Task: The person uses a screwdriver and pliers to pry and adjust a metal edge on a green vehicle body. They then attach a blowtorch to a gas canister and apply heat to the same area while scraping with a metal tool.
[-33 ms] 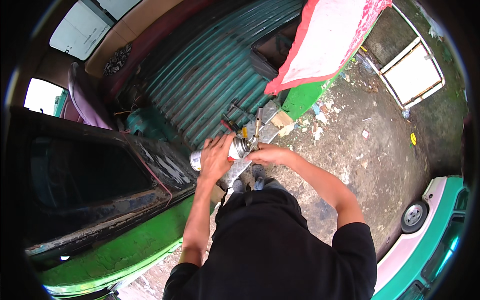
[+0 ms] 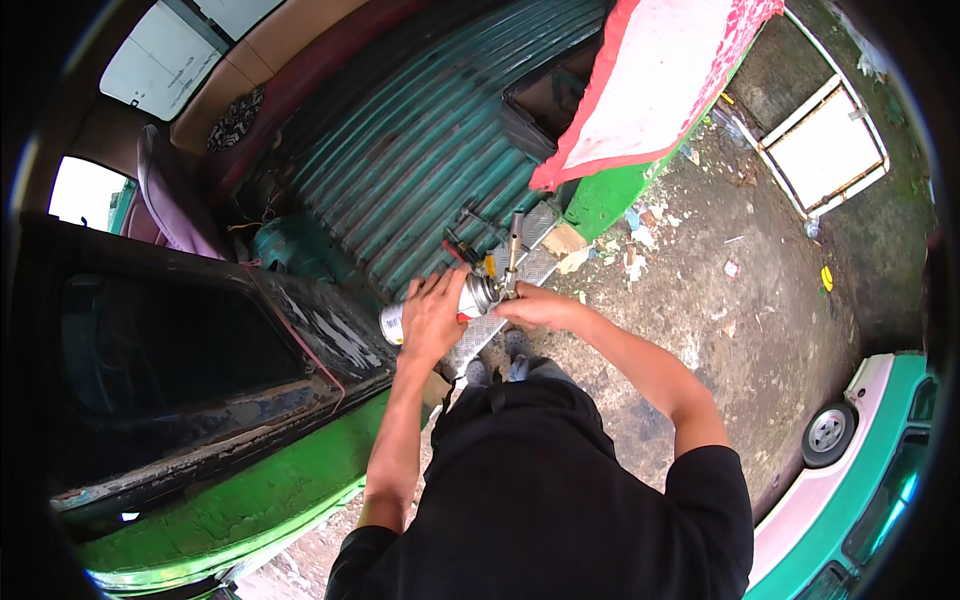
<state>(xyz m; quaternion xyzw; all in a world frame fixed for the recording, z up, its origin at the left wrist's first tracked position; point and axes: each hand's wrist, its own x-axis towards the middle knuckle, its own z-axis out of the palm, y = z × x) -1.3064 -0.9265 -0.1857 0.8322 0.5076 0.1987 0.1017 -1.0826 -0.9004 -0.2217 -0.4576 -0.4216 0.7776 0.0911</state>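
Note:
My left hand (image 2: 431, 316) is wrapped round a white gas canister (image 2: 391, 323) that lies on its side in the air in front of me. A metal blow torch head (image 2: 514, 248) is fitted to the canister's right end, its nozzle pointing away from me. My right hand (image 2: 535, 306) is closed on the base of the torch head; its fingertips are partly hidden. No flame shows at the nozzle. Just past my hands, a few tools with a red handle (image 2: 450, 248) and a yellow part (image 2: 490, 265) lie at the edge of the van's floor.
A ribbed teal van floor (image 2: 400, 170) spreads ahead, bordered by a metal step plate (image 2: 541, 225). To the left stands a dark-windowed door (image 2: 190, 350). A red-edged cloth (image 2: 640, 90) hangs over a green panel (image 2: 610, 195). Debris (image 2: 635, 265) litters the ground; another vehicle (image 2: 850, 480) stands right.

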